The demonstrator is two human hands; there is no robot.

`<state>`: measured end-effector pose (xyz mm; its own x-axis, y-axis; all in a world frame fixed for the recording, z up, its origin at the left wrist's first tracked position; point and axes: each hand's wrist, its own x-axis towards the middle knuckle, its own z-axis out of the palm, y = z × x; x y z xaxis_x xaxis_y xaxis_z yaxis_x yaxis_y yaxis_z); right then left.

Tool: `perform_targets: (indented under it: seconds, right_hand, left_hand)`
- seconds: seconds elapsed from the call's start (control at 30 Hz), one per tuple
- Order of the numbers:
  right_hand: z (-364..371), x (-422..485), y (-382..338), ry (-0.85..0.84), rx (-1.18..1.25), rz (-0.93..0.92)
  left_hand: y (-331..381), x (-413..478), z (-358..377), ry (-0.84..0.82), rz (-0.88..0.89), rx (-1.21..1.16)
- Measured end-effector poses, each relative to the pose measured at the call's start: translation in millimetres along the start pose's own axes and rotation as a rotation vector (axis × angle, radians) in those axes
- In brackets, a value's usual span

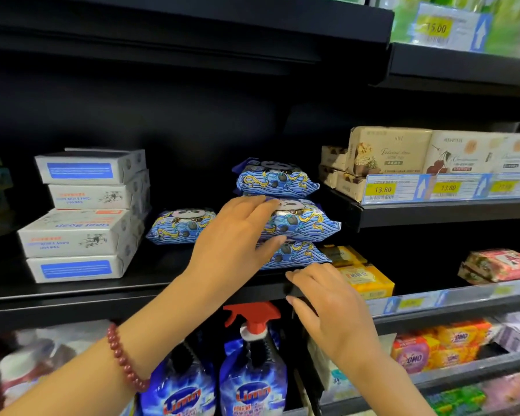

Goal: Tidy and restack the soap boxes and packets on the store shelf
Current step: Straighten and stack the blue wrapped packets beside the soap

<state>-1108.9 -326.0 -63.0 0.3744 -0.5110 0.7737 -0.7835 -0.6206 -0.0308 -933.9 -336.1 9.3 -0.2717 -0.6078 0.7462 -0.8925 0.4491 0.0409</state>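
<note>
On the black shelf (150,288) your left hand (234,238) is on the stack of three blue panda packets at the shelf's right end. Its fingers (252,205) lie over the top of the middle packet (306,220) and the thumb presses in at the packet's lower front edge, so you hold its left end between them. The top packet (276,178) sits on it, set a little further back. The bottom packet (297,255) lies near the shelf's front lip.

Your right hand (333,313) hovers just in front of that lip, below the stack, with its fingers loose and slightly bent and nothing in them. Whether the fingertips touch the lip, you cannot tell.

A lone packet (180,225) lies flat to the left of the stack, apart from it. Further left stands the pile of white soap boxes (81,217) — several high, unevenly squared, with the upper ones set back from the lower. Bare board shows between the boxes and the lone packet and as a strip along the front edge. There is dark open height above every pile.

To the right, the next bay's shelves hold beige packs (388,151) behind yellow price tags (383,190), and yellow soap bars (364,277) lower down. Spray bottles (252,364) stand on the level below.
</note>
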Motion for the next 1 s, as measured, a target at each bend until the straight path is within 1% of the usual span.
perform_targets:
  seconds: [0.07,0.13,0.2,0.27,0.37,0.43,0.47,0.53,0.6,0.67,0.7,0.77,0.87,1.0]
  right_hand:
    - [-2.2,-1.4,-0.5,0.035,0.065,0.024]
    - [-7.1,1.2,-5.5,0.161,0.174,0.087]
    - [-13.5,10.3,-16.9,0.311,0.259,0.111]
    - [-19.1,27.3,-37.1,0.392,0.320,0.070]
    - [-17.8,62.2,-75.4,0.375,0.375,-0.054]
    - [-12.5,90.3,-98.3,0.277,0.334,-0.117]
    - [-7.5,105.6,-107.2,0.174,0.249,-0.138]
    - [10.7,136.1,-117.0,-0.109,-0.018,-0.162]
    - [33.2,162.0,-121.9,-0.358,-0.179,-0.111]
    - [52.9,179.9,-122.5,-0.554,-0.221,0.001]
    - [61.5,184.4,-121.2,-0.620,-0.221,0.055]
    - [74.3,185.8,-117.7,-0.676,-0.199,0.122]
    - [82.1,178.6,-111.8,-0.643,-0.157,0.156]
    - [75.3,177.5,-114.0,-0.588,-0.213,0.136]
  left_hand:
    - [-8.1,-15.5,-8.0,0.070,-0.040,-0.020]
    - [-22.4,-34.9,-14.7,0.177,-0.068,-0.001]
    - [-38.4,-58.0,-19.6,0.239,-0.113,0.037]
    - [-51.1,-81.0,-23.5,0.245,-0.157,0.078]
    - [-61.5,-105.4,-28.4,0.199,-0.172,0.126]
    - [-66.7,-112.1,-29.9,0.195,-0.127,0.112]
    - [-67.9,-113.1,-31.0,0.197,-0.119,0.098]
    - [-69.0,-113.6,-32.4,0.209,-0.122,0.088]
    - [-68.4,-113.9,-33.8,0.208,-0.128,0.075]
    - [-68.2,-114.5,-36.0,0.197,-0.141,0.039]
    - [-68.2,-114.5,-37.5,0.189,-0.150,0.019]
    - [-67.9,-114.4,-39.4,0.163,-0.176,-0.013]
    - [-68.5,-114.0,-40.4,0.140,-0.207,-0.040]
    - [-69.9,-114.7,-38.9,0.138,-0.203,-0.031]
